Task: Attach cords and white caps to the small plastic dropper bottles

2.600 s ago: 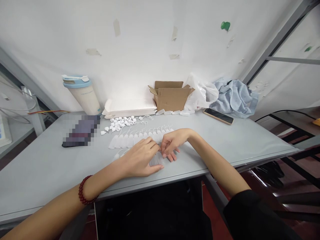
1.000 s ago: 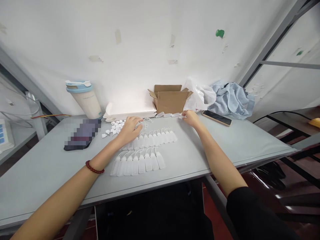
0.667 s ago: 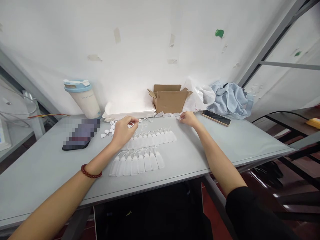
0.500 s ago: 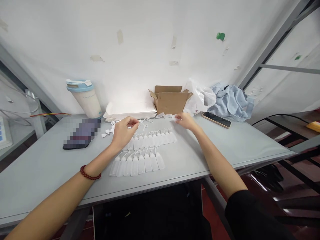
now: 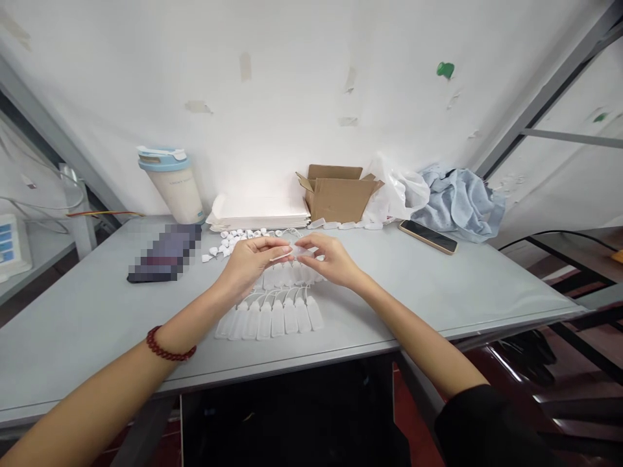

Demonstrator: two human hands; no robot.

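My left hand (image 5: 246,263) is closed in a pinch on a thin white cord (image 5: 279,257). Against its fingertips, my right hand (image 5: 333,259) grips a small translucent plastic bottle (image 5: 298,251), partly hidden by the fingers. Below both hands lies a front row of flat translucent bottles (image 5: 264,322) with white cord loops at their tops. A second such row (image 5: 280,277) sits behind it, partly covered by my hands. White caps (image 5: 226,245) are heaped behind my left hand. Several loose bottles (image 5: 348,226) lie in a line near the wall.
Along the wall stand a tumbler (image 5: 172,188), a stack of white sheets (image 5: 260,213), an open cardboard box (image 5: 343,200), a plastic bag (image 5: 396,194) and a blue cloth (image 5: 457,201). A phone (image 5: 428,236) lies right; a blurred dark item (image 5: 165,254) lies left.
My right hand has come left from beside the box, bringing a bottle to my left hand. My left hand has moved slightly right. The view has shifted a little.
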